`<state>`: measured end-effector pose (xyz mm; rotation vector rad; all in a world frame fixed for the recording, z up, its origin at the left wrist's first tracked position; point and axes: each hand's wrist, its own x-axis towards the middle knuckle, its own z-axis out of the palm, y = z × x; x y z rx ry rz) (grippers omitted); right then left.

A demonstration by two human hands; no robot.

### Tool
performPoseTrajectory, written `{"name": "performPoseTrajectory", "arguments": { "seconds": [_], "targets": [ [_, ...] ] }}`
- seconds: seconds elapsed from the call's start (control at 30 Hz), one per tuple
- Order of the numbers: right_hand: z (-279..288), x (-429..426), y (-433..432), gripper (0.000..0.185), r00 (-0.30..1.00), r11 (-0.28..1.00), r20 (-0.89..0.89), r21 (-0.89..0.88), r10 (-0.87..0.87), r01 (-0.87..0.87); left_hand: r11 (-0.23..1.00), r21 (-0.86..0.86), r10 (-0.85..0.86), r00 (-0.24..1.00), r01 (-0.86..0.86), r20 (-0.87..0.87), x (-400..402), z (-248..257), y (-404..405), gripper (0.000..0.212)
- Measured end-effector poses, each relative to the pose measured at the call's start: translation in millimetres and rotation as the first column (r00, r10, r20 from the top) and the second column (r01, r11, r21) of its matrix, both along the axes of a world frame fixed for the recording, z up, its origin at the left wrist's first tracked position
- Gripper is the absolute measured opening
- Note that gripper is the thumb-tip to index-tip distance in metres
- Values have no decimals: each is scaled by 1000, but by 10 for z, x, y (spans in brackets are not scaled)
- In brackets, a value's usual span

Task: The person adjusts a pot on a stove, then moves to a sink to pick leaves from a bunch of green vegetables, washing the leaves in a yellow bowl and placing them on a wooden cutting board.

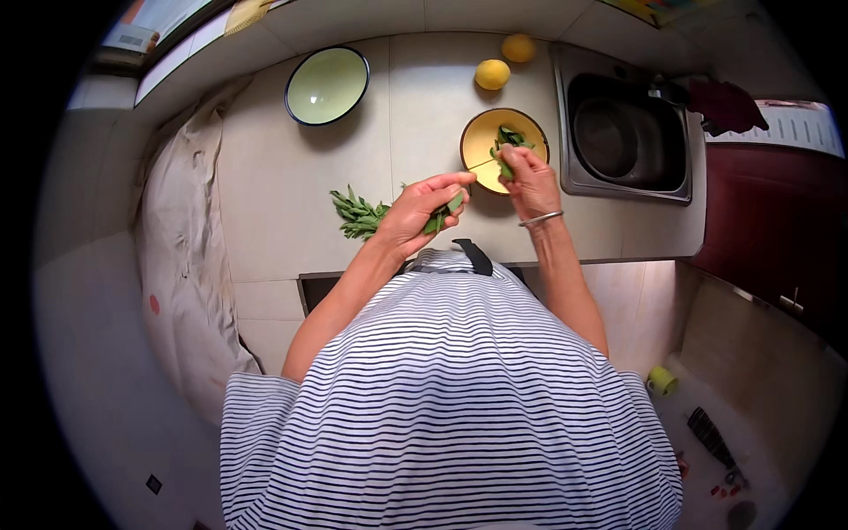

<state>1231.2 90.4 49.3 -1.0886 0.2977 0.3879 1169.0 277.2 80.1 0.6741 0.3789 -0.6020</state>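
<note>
My left hand [424,209] is closed around several green leaves [442,215], low over the counter and left of a yellow enamel bowl. A thin stem [482,163] runs from its fingertips toward my right hand [527,175]. That hand, with a metal bangle at the wrist, pinches a green leaf [506,169] above the right part of the yellow bowl [479,146]. More loose leaves [513,137] lie inside the bowl. Left of my left hand, a bunch of leafy green herbs [358,213] rests on the counter, partly hidden by that hand.
A pale green enamel bowl [328,86] stands at the back left of the tiled counter [424,119]. Two lemons [492,74] sit behind the yellow bowl. To the right is a metal sink [566,179] with a dark basin. A pale cloth [189,218] covers something at far left.
</note>
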Motion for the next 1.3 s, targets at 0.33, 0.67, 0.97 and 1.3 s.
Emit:
{"name": "performPoseTrajectory", "arguments": {
  "seconds": [0.33,0.67,0.97,1.3],
  "targets": [
    [34,-151,243,13,992,997,114,-64,-46,53,981,191,34,997,-46,66,207,-3,-238,20],
    [-174,98,-658,15,936,935,71,-60,-345,349,994,107,34,999,-33,-9,519,-238,-297,24],
    [-429,-335,-838,18,975,945,-78,-271,-210,182,887,459,-2,993,-54,122,843,-749,-211,38],
    [-1275,-623,-534,17,959,850,-243,-464,149,-250,397,905,-105,972,-152,210,-86,-1548,1239,19]
  ]
}}
